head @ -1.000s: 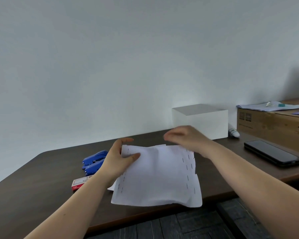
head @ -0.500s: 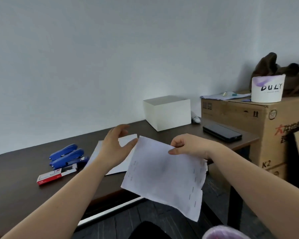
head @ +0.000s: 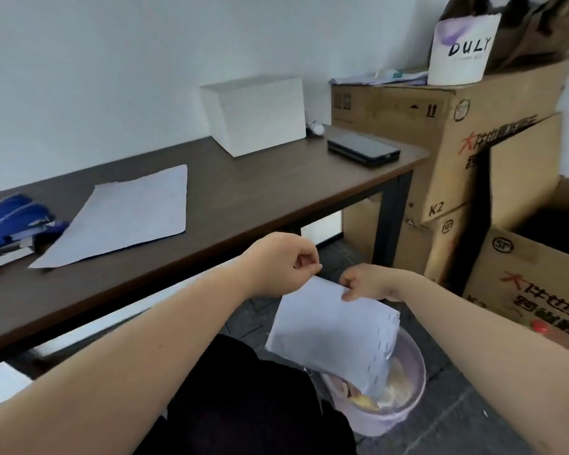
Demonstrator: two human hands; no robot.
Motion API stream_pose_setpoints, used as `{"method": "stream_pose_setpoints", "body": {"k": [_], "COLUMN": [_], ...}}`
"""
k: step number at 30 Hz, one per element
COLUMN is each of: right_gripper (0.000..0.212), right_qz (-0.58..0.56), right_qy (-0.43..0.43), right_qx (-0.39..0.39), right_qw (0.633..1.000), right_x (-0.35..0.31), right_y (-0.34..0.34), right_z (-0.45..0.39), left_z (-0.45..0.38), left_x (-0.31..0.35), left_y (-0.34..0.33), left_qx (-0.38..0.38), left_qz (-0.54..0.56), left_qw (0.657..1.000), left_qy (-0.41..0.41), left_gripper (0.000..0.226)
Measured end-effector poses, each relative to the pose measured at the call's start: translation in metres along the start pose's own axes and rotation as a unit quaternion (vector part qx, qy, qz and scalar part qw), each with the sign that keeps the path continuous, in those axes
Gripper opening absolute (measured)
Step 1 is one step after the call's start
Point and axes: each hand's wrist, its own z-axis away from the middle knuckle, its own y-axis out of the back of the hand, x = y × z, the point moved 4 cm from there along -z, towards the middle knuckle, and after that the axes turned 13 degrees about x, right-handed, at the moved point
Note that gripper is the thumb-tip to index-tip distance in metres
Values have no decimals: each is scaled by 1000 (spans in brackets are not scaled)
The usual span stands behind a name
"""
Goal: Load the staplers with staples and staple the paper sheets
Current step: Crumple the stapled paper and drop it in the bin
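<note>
My left hand (head: 281, 261) and my right hand (head: 368, 284) each pinch the top edge of a white stapled paper sheet (head: 329, 326), which carries a row of staples down its right side. The sheet hangs off the table, its lower end over a pale bin (head: 404, 408) on the floor. Another white sheet (head: 122, 215) lies flat on the dark table (head: 276, 188). Two blue staplers (head: 14, 218) sit at the table's left edge, with a red and white staple box (head: 0, 259) in front of them.
A white box (head: 257, 114) and a black phone (head: 363, 149) stand on the table's far right. Stacked cardboard boxes (head: 457, 133) rise beside the table, with a white roll (head: 462, 49) on top. An open carton (head: 536, 257) is at the right.
Both hands have carried the stapled sheet off the table, down and to the right, over the bin. My view has swung right and down; the second sheet stays on the table.
</note>
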Motion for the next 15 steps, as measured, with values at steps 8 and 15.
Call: {"method": "stream_pose_setpoints", "body": {"k": [8, 15], "right_gripper": [22, 34], "right_qz": [-25, 9], "right_qy": [-107, -230], "right_qx": [20, 75], "right_qw": [994, 970], "right_x": [91, 176], "right_y": [-79, -123], "right_z": [-42, -61], "left_z": [-17, -15], "left_x": [-33, -73], "left_y": [-83, -135], "left_qx": [-119, -171], "left_qz": [27, 26], "left_qw": [992, 983], "left_qy": [45, 68], "left_gripper": [19, 18]}}
